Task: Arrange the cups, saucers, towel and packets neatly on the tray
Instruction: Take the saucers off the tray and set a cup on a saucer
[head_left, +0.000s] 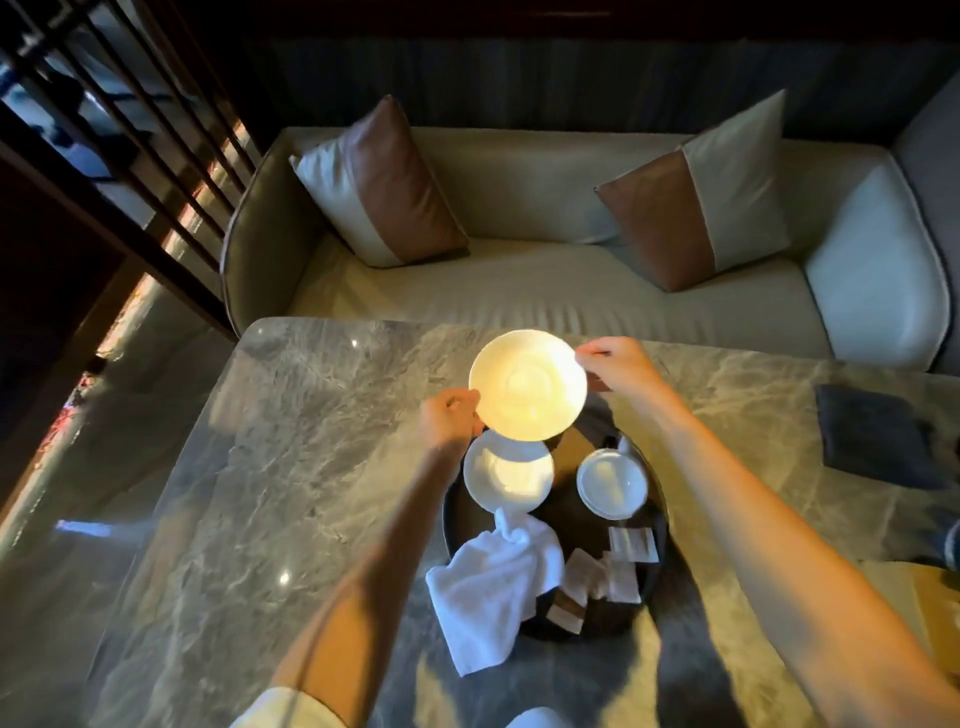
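While left hand (449, 415) and right hand (615, 364) pinch saucer (527, 384) — tray (569, 467) holds packets (623, 564).

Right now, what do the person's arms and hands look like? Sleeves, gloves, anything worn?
Left hand and right hand are bare, with no gloves and no watch or band at either wrist. Both forearms are uncovered. A pale short sleeve shows on the left upper arm; none shows on the right. Rings: too blurred to tell.

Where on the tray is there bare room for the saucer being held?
Bare tray shows at the far end, under the lifted saucer, and in a strip between the resting saucer and the cup. The near half is crowded: towel over the left rim, packets on the right.
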